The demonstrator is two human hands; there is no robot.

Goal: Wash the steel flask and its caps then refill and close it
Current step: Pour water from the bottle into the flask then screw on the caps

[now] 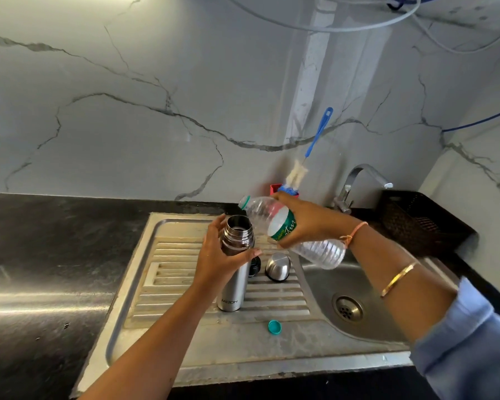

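Observation:
The steel flask (pixel 233 287) stands upright and uncapped on the ribbed drainboard (pixel 185 287). My left hand (pixel 223 255) grips it just below its threaded neck. My right hand (pixel 303 223) holds a clear plastic water bottle (pixel 315 249) by its green label, tilted with its open mouth above and just behind the flask's opening. The steel outer cap (pixel 277 267) sits dome-up on the drainboard right of the flask. A black inner cap (pixel 254 267) shows partly behind the flask. The bottle's teal cap (pixel 274 326) lies near the drainboard's front.
The sink bowl (pixel 358 284) with its drain lies to the right, a tap (pixel 358 180) behind it. A blue-handled bottle brush (pixel 315 145) stands in a red holder at the wall. A dark basket (pixel 416 220) sits at the far right. Black countertop (pixel 41 255) extends left.

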